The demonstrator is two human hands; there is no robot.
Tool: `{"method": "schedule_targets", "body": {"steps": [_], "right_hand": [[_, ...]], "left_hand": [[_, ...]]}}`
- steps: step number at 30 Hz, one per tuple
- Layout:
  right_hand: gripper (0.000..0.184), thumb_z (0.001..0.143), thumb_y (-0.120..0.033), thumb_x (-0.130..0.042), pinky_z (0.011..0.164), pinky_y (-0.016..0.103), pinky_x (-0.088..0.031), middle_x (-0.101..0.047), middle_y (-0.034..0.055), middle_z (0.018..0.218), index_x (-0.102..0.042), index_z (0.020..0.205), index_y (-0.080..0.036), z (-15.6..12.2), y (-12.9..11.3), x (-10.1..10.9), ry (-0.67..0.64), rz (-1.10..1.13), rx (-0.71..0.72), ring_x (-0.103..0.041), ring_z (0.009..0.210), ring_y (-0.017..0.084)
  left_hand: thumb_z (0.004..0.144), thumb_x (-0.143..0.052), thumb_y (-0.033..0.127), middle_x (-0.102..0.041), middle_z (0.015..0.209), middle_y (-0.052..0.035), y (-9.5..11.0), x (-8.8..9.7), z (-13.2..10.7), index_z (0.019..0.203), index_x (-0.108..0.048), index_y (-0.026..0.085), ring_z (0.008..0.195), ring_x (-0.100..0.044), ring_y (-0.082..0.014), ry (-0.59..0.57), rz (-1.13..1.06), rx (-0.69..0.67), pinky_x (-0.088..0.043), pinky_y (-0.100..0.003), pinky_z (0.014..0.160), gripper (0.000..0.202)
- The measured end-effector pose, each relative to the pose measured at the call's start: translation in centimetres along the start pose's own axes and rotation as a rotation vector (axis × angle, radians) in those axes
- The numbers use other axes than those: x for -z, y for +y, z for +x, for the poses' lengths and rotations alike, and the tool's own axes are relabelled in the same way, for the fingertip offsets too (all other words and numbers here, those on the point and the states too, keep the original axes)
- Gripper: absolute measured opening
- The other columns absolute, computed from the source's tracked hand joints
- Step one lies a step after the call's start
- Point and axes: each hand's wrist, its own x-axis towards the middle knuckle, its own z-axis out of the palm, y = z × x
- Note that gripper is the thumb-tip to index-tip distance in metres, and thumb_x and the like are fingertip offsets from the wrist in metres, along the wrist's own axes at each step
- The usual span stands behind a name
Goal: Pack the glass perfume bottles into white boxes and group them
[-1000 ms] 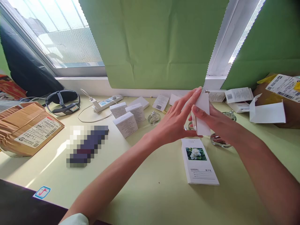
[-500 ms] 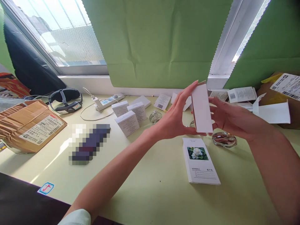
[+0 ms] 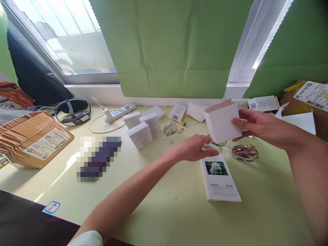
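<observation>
On the right side of the scene, the right hand (image 3: 258, 126) is clamped on a plain white cardboard carton (image 3: 222, 124), with the thumb on the face toward the viewer and fingers behind the right edge. The carton is raised over the pale green tabletop (image 3: 159, 201), tilted, with its far, upper end open. To its left and nearer, the left hand (image 3: 194, 149) has its thumb and fingers apart, with nothing visible between them; its thumb overlaps the far end of a flat white box printed with a white flower (image 3: 222, 181), and I cannot tell whether they touch. A clear, rounded glass bottle (image 3: 219, 144) shows partly beneath the carton, and a rounded glass bottle with a pinkish tint and gold top (image 3: 245, 152) stands to the right, near the flower box. Left of the left hand and farther back are a clear, patterned glass bottle (image 3: 170, 129), a small gold cylinder (image 3: 182, 123) just beside it, and 3 white, text-covered boxes (image 3: 140, 136) grouped together. A white power strip (image 3: 121, 111) lies at the far left, with a black padded headband device (image 3: 72, 114) farther left and a brown wrapped parcel (image 3: 38, 140) nearer.
</observation>
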Motion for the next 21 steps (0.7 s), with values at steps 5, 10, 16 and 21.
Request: {"method": "schedule_targets", "body": {"steps": [5, 10, 16, 21], "right_hand": [[0.047, 0.085, -0.041, -0.069, 0.077, 0.031, -0.065, -0.066, -0.003, 0.129, -0.056, 0.13, -0.047, 0.0, 0.6, 0.5, -0.057, -0.027, -0.022, -0.067, 0.107, 0.023], [0.054, 0.084, -0.038, -0.071, 0.076, 0.032, -0.065, -0.07, 0.0001, 0.12, -0.053, 0.134, -0.046, -0.4, 0.5, 0.7, -0.09, -0.016, -0.054, -0.069, 0.102, 0.024], [0.05, 0.083, -0.045, -0.07, 0.075, 0.034, -0.064, -0.07, 0.0027, 0.121, -0.056, 0.131, -0.045, -1.3, -0.2, 1.7, -0.004, -0.023, 0.037, -0.069, 0.1, 0.026], [0.046, 0.086, -0.048, -0.067, 0.081, 0.034, -0.062, -0.065, -0.0005, 0.13, -0.057, 0.131, -0.048, -1.7, 0.1, 2.9, 0.105, 0.081, 0.139, -0.067, 0.103, 0.023]], "left_hand": [[0.084, -0.06, 0.055, -0.065, 0.117, -0.012, -0.2, -4.1, 1.8, 0.12, -0.057, 0.017, 0.107, -0.061, -0.0289, -0.026, -0.042, 0.017, -0.048, -0.037, 0.086, 0.051], [0.071, -0.077, 0.039, -0.065, 0.117, -0.0058, -1.7, -3.1, 1.6, 0.124, -0.057, 0.022, 0.096, -0.064, -0.0217, -0.11, -0.345, 0.052, -0.05, -0.03, 0.078, 0.059], [0.076, -0.058, 0.014, -0.066, 0.113, -0.0036, -0.8, 0.4, 0.3, 0.129, -0.057, 0.026, 0.095, -0.063, -0.0181, -0.089, -0.454, 0.012, -0.052, -0.027, 0.072, 0.054], [0.081, -0.049, 0.011, -0.065, 0.103, -0.0038, 0.4, 3.3, -1.5, 0.097, -0.066, 0.019, 0.096, -0.06, -0.0158, 0.086, -0.353, -0.179, -0.05, -0.028, 0.076, 0.025]]}}
